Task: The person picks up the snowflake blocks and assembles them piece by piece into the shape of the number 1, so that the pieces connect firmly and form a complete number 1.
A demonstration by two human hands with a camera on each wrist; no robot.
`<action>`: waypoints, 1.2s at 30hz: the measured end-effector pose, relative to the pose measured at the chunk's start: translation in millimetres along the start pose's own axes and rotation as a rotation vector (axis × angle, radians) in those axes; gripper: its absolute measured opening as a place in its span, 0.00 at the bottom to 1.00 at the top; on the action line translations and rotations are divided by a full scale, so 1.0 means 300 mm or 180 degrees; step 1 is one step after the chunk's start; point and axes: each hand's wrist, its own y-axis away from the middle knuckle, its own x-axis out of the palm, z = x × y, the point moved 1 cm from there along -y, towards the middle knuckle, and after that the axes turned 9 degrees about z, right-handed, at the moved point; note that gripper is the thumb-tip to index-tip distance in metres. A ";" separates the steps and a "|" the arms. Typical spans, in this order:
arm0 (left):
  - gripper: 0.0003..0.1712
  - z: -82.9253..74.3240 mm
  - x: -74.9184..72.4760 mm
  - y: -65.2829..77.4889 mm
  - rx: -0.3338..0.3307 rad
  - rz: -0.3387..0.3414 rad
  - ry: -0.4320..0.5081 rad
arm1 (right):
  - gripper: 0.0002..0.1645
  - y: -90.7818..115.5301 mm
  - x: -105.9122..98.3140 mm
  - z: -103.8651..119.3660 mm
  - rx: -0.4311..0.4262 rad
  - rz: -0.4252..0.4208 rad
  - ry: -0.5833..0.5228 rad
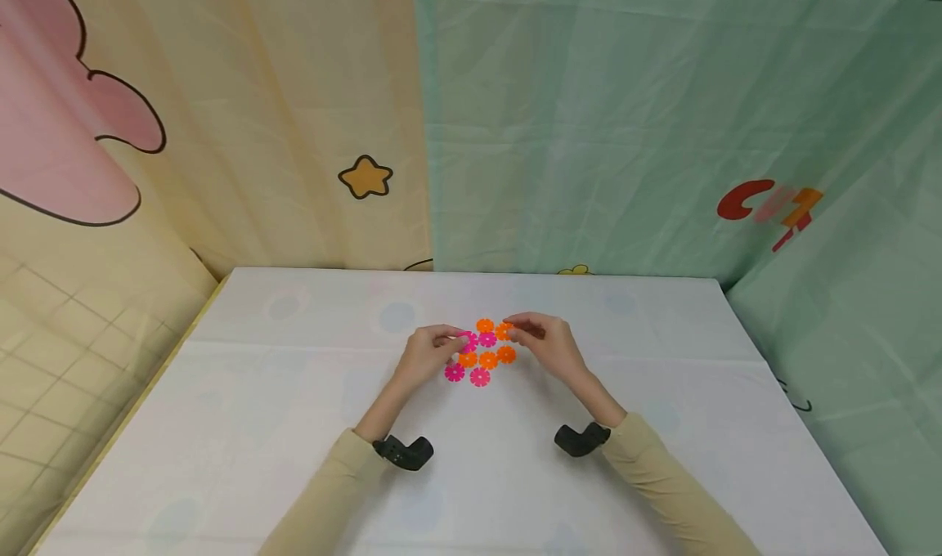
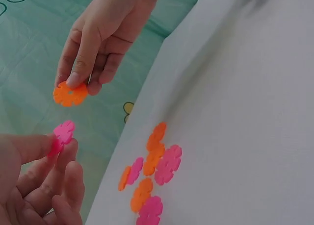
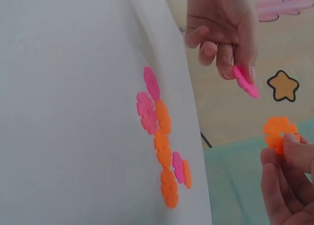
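My left hand [image 1: 427,355] pinches a pink notched plastic disc [image 2: 65,132] between thumb and fingertips, raised above the table. Opposite it, my right hand [image 1: 550,345] holds an orange notched disc [image 3: 278,129] the same way. The two discs face each other with a gap between them. Below lie several loose discs of the same flower-like shape, among them an orange disc [image 1: 488,360], a pink disc [image 1: 480,377] and, farther back, another orange disc [image 1: 485,325]. These lie flat and close together.
A white cloth covers the table [image 1: 294,425]. Behind it hangs a printed curtain [image 1: 530,147], beige on the left and green on the right. Each wrist wears a black camera mount, one on the left [image 1: 406,454] and one on the right [image 1: 581,440].
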 end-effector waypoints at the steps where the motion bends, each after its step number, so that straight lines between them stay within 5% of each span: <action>1: 0.15 -0.003 0.003 0.000 -0.0030 0.0037 0.0091 | 0.13 -0.002 0.003 0.003 -0.0033 -0.0029 -0.0030; 7: 0.17 -0.018 0.013 -0.001 -0.0190 0.0061 0.0276 | 0.12 -0.011 0.023 0.019 -0.0112 -0.0152 -0.0165; 25: 0.16 -0.040 0.023 -0.005 -0.0094 0.0141 0.0542 | 0.11 -0.011 0.052 0.039 -0.0105 -0.0197 -0.0315; 32: 0.15 -0.051 0.028 -0.005 -0.0074 0.0106 0.0588 | 0.08 0.026 0.035 0.134 -0.0257 -0.0215 -0.0220; 36: 0.15 -0.057 0.029 -0.005 -0.0130 0.0096 0.0617 | 0.08 0.015 0.046 0.098 -0.0262 -0.0216 -0.0309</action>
